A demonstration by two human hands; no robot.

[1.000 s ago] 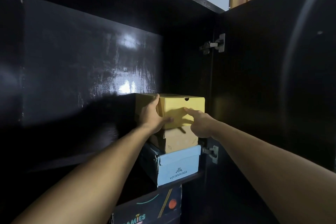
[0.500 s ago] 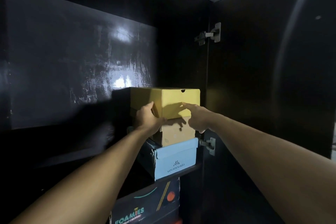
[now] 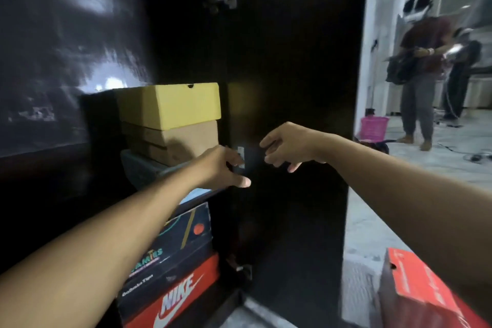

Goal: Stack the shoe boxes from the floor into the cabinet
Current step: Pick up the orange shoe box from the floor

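My left hand (image 3: 226, 168) and right hand (image 3: 287, 148): both slack, empty. Cabinet (image 3: 292, 88): glossy black. Yellow cardboard box (image 3: 170, 105) atop 1 kraft box (image 3: 173, 141), shelf's front edge.

Hands: I see my left hand (image 3: 223, 168) and right hand (image 3: 288, 148) empty, fingers loosely curled, in front of the black cabinet door (image 3: 292, 74)
Upper shelf: yellow cardboard shoe box (image 3: 170, 105) atop a brown cardboard box (image 3: 173, 141)
Lower shelf: red Nike box (image 3: 175, 298)
Floor: red-orange shoe box (image 3: 415, 293) at my right
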